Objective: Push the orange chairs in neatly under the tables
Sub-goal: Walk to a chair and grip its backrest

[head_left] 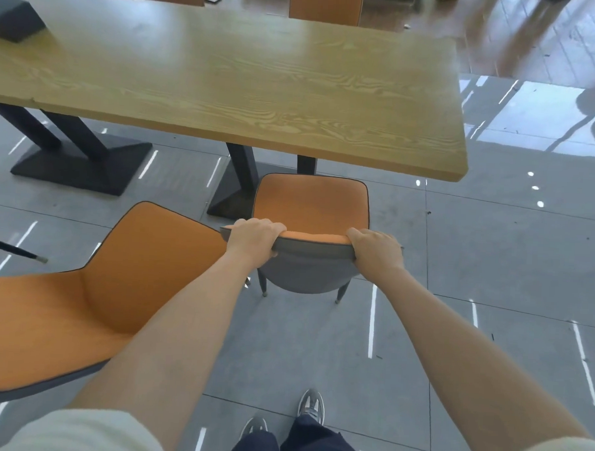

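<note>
An orange chair point(312, 205) with a grey back stands in front of me, its seat's front edge just at the near edge of the long wooden table point(227, 79). My left hand point(254, 238) grips the left end of the backrest's top rail. My right hand point(375, 251) grips the right end of the same rail. A second orange chair point(63, 317) sits turned at an angle at the lower left, away from the table, close beside my left arm.
Black table bases point(84, 165) stand under the table on the grey tiled floor. A dark box point(13, 17) lies on the table's far left. Several more orange chair backs point(326, 5) line the table's far side. A thin chair leg point(15, 248) pokes in at left.
</note>
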`<state>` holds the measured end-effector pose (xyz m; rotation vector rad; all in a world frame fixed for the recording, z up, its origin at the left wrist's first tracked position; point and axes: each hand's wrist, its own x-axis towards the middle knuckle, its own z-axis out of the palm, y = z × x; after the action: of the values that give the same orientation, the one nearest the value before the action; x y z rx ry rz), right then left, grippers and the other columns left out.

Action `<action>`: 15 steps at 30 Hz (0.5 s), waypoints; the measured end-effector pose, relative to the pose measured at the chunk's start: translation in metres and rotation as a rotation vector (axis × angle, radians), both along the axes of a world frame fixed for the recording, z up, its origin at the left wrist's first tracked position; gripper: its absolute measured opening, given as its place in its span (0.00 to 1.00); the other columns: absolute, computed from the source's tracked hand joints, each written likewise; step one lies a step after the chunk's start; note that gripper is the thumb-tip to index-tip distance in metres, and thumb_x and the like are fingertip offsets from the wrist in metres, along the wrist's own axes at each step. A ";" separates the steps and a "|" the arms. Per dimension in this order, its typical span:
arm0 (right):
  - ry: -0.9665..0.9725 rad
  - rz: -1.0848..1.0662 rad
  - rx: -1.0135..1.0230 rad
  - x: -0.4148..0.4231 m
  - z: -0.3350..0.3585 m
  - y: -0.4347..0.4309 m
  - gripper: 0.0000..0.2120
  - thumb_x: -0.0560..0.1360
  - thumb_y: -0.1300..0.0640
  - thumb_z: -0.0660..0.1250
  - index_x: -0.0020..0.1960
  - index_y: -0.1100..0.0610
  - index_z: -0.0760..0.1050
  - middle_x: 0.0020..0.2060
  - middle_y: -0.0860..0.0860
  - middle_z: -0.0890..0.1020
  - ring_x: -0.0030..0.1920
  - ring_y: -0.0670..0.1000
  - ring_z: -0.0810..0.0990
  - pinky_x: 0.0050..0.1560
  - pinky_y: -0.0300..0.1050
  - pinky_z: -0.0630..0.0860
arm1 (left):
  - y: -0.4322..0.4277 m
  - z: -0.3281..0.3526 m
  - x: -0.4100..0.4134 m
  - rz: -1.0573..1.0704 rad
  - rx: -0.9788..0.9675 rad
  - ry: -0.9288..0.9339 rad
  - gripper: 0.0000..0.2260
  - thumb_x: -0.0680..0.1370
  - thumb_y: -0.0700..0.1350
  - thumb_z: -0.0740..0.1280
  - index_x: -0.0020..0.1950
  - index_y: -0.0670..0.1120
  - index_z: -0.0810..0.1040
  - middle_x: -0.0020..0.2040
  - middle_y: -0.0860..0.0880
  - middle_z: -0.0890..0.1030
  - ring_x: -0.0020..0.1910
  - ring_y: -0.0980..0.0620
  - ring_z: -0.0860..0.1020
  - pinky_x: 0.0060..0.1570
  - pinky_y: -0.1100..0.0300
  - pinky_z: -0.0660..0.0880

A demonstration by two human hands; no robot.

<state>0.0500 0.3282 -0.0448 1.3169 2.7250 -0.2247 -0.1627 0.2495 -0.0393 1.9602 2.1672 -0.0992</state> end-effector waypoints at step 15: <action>0.025 -0.029 -0.007 0.009 -0.007 -0.019 0.08 0.72 0.66 0.60 0.50 0.59 0.71 0.44 0.56 0.80 0.41 0.56 0.75 0.40 0.45 0.63 | -0.016 -0.003 0.010 0.007 -0.063 0.019 0.13 0.76 0.46 0.68 0.59 0.50 0.75 0.54 0.47 0.81 0.52 0.46 0.79 0.55 0.50 0.75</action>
<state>0.0591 0.3094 -0.0517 1.3617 2.7244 -0.2546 -0.1530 0.2339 -0.0424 1.9252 2.1553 -0.1833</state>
